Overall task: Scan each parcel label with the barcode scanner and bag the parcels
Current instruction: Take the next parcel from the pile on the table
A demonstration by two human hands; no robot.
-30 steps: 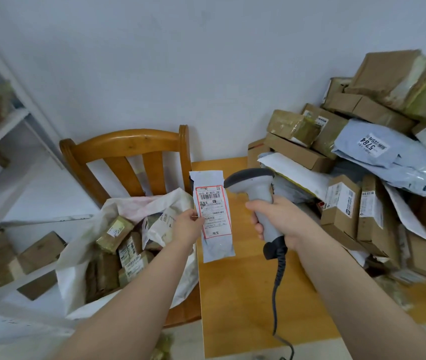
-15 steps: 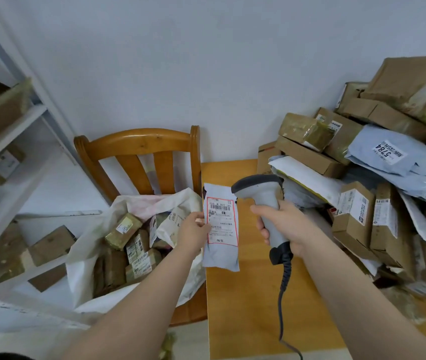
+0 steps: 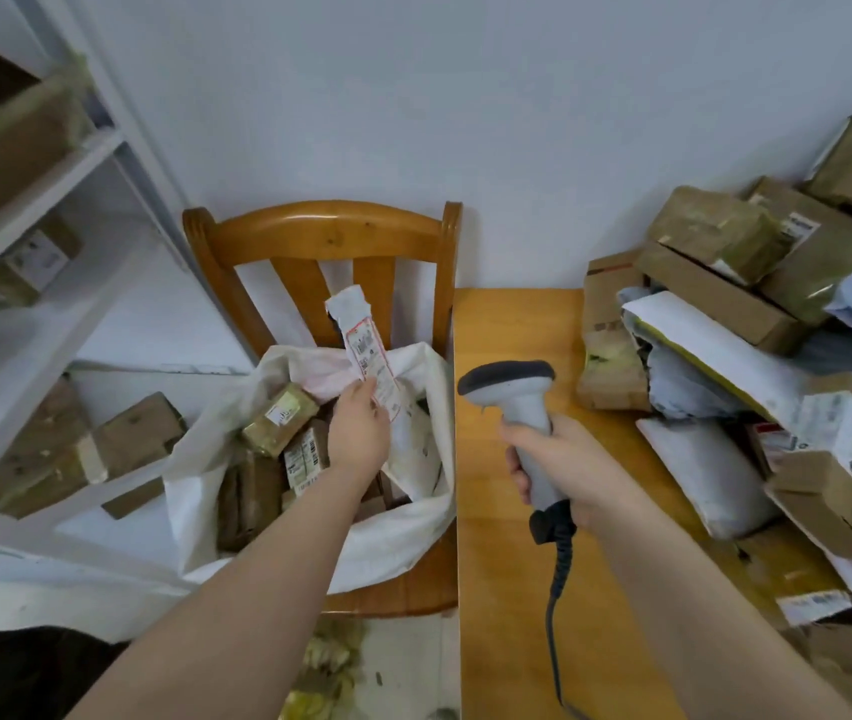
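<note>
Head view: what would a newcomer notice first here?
The left hand holds a small labelled parcel over the open white sack on the wooden chair. The right hand grips the barcode scanner above the table, with a parcel heap on the right.

The slim white parcel (image 3: 369, 356) stood nearly upright, pinched at its lower end by the left hand (image 3: 361, 433), its red-edged label turned rightward. Below that hand gaped the white bag (image 3: 397, 532), boxes inside. The grey scanner (image 3: 522, 413) sat in the right hand (image 3: 569, 475), head up, cord dangling.
</note>
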